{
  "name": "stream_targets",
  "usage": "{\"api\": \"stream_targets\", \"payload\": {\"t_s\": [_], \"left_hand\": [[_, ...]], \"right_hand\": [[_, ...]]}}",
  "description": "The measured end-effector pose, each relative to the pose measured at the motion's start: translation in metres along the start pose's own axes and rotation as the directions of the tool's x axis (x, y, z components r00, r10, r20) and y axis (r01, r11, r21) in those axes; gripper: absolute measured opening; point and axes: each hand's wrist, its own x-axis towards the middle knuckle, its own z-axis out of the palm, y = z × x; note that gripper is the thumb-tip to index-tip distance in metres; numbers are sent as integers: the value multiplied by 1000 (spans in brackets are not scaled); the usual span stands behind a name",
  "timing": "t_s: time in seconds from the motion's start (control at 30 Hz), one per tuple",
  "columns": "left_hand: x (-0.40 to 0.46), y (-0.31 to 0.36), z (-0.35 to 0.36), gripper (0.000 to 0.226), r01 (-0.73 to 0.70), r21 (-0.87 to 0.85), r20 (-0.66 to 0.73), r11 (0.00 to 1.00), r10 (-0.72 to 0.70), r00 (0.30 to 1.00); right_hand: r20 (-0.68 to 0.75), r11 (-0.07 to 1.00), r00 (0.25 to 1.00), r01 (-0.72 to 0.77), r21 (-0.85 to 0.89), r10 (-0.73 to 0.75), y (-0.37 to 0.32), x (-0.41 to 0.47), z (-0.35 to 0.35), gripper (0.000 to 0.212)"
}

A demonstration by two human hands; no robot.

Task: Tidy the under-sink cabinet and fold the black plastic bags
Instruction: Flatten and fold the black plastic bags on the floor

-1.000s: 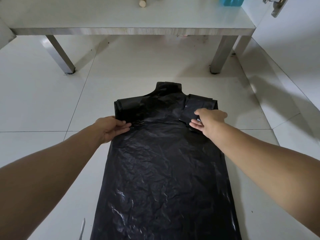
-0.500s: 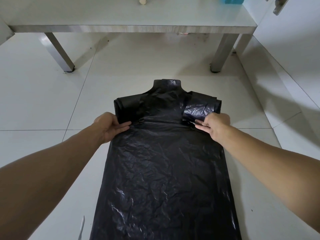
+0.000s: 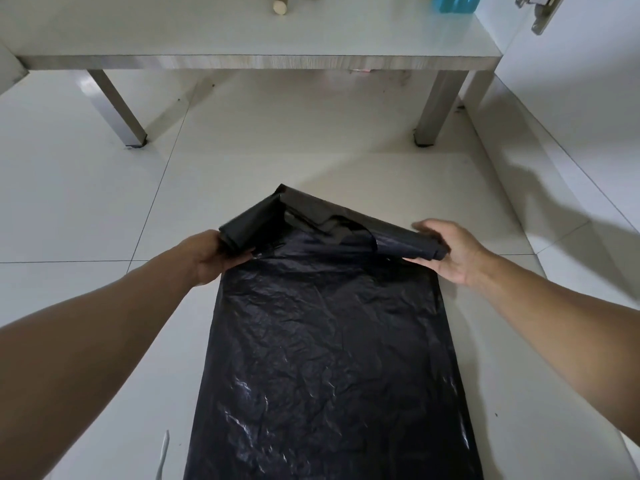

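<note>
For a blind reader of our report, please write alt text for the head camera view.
Two bare hands lift the far end of a black plastic bag spread on a pale tiled floor: left hand and right hand each grip a corner. A low white table stands beyond.

You have one black plastic bag [image 3: 329,341] spread on the floor [image 3: 86,202], and two hands on its far end: one left hand [image 3: 214,254], one right hand [image 3: 446,247]. One table [image 3: 242,60] stands beyond, showing two legs. Along its far edge sit one wooden peg [image 3: 280,8] and one blue container [image 3: 453,2].
</note>
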Motion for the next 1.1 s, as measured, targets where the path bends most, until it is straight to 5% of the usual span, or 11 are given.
{"api": "stream_targets", "payload": {"t_s": [0.2,0.33,0.53,0.83,1.1], "left_hand": [[-6,4,-10,32,-70,287,16,955,68,998],[-15,4,-15,53,-151,417,50,896,143,988],[-25,-8,-17,47,-230,455,46,860,236,971],[-30,-10,-20,49,-244,386,12,890,260,966],[-26,-30,-17,51,-203,623,-167,755,382,909]], "right_hand": [[27,888,995,97,-449,-95,-1,1,-9,28],[57,875,988,153,-459,-143,3,2,-20,46],[4,838,976,189,-512,-218,10,-2,-28,57],[-66,891,967,198,-409,-245,16,-14,-24,55],[-87,773,929,246,-584,-361,44,-23,-27,53]]}}
